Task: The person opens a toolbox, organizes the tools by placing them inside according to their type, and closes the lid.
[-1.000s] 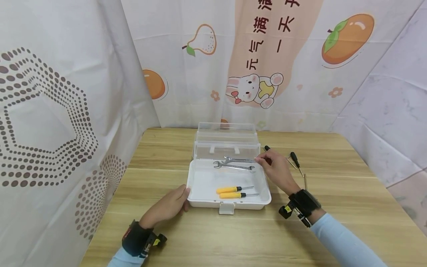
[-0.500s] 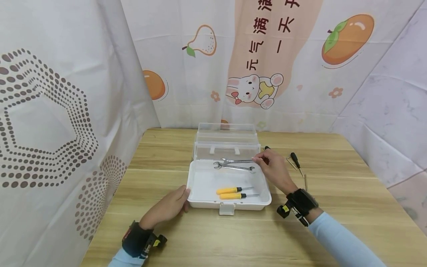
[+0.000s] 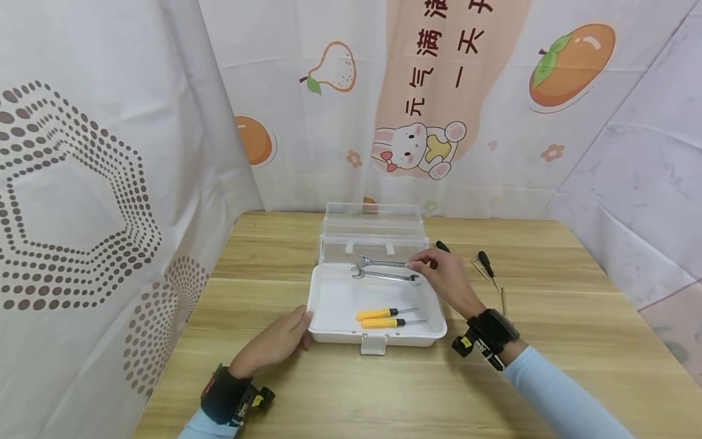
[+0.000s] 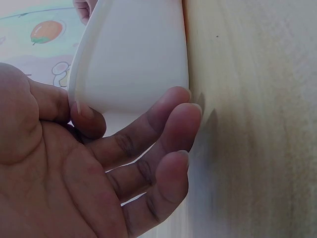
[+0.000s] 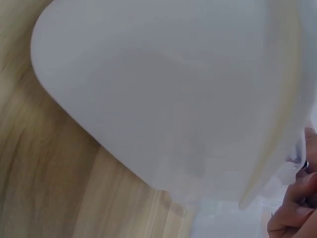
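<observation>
My left hand [image 3: 276, 341] grips the left front corner of a white toolbox [image 3: 334, 299], whose clear lid [image 3: 373, 227] stands open at the back. In the left wrist view, fingertips of the left hand [image 4: 74, 168] pinch the box's rim, and the other fingers lie against its wall. My right hand [image 3: 446, 277] pinches the right end of an open-end wrench [image 3: 381, 263] over the back of the box. Just in front of it lies a second wrench [image 3: 386, 276]. The right wrist view shows mostly the box's outer side [image 5: 163, 99], with part of the right hand [image 5: 297, 208] at the edge.
Two yellow-handled screwdrivers [image 3: 375, 314] lie in the front of the box. On the wooden table [image 3: 548, 292] to its right are black-handled screwdrivers [image 3: 485, 262], a hex key [image 3: 478, 268] and a thin metal rod [image 3: 503, 300]. The front latch [image 3: 373, 345] hangs down.
My right hand has moved a little left, carrying the pinched wrench leftward over the back of the box. The left hand has stayed at the box corner.
</observation>
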A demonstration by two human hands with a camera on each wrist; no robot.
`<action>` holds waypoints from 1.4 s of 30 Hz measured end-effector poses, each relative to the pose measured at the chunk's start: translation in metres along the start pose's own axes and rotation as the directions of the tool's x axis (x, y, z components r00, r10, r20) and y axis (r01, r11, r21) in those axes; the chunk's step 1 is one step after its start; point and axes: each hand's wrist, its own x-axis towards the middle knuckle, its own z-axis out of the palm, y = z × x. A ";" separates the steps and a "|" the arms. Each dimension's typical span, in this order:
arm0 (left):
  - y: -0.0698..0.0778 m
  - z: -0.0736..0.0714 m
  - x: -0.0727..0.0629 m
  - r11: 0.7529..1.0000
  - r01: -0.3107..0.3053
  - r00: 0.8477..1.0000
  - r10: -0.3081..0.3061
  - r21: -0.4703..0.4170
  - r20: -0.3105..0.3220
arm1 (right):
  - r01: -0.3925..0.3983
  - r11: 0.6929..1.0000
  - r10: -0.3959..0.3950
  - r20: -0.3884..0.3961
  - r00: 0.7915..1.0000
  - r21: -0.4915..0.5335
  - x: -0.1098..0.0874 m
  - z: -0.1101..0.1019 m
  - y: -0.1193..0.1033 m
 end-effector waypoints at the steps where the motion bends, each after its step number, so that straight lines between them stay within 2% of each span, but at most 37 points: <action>1: 0.000 0.000 0.000 1.000 0.000 1.000 0.000 0.001 0.000 | -0.017 1.000 0.017 0.014 1.000 0.001 0.000 0.000 0.000; 5: 0.000 0.000 0.000 1.000 0.004 1.000 -0.004 0.001 -0.002 | -0.048 0.999 0.049 0.063 0.997 -0.014 0.000 0.000 0.000; 11: 0.002 0.000 -0.001 1.000 0.016 1.000 -0.016 -0.010 -0.010 | -0.002 0.999 0.007 0.118 0.993 -0.048 0.005 -0.001 0.000; 19: 0.000 0.001 0.000 1.000 0.016 1.000 -0.016 0.007 -0.007 | -0.036 0.998 0.042 0.147 0.988 -0.045 0.002 0.000 0.004; 22: 0.000 0.001 0.000 1.000 0.010 1.000 -0.010 0.007 -0.005 | -0.016 1.000 0.016 0.114 0.993 -0.007 0.000 -0.002 0.008; 25: 0.000 0.000 0.000 1.000 0.013 1.000 -0.013 0.004 -0.007 | 0.000 1.000 -0.001 0.035 0.999 0.022 -0.004 -0.008 0.014; 27: -0.001 0.001 0.000 1.000 0.016 1.000 -0.016 0.008 -0.011 | 0.000 1.000 0.000 -0.025 1.000 0.005 -0.007 -0.016 0.021; 29: -0.001 0.002 0.002 1.000 0.017 1.000 -0.017 0.009 -0.010 | -0.036 0.999 0.035 -0.043 0.998 -0.025 -0.012 -0.026 0.033; 31: -0.002 0.002 0.003 1.000 0.017 1.000 -0.017 0.012 -0.007 | -0.101 0.993 0.099 -0.024 0.995 -0.065 -0.019 -0.040 0.049; 34: -0.002 0.003 0.004 1.000 0.017 1.000 -0.017 0.020 0.005 | -0.213 0.966 0.225 0.072 0.972 -0.150 -0.035 -0.064 0.079; 39: -0.001 -0.001 0.000 0.999 0.027 1.000 -0.027 0.027 0.003 | -0.365 0.894 0.419 0.195 0.887 -0.260 -0.061 -0.097 0.121; 41: -0.001 -0.002 0.000 0.999 0.024 1.000 -0.024 0.024 -0.001 | -0.401 0.873 0.466 0.225 0.856 -0.279 -0.068 -0.104 0.132; 42: -0.001 -0.002 0.001 1.000 0.019 1.000 -0.019 0.023 -0.001 | -0.404 0.868 0.474 0.239 0.847 -0.289 -0.071 -0.107 0.135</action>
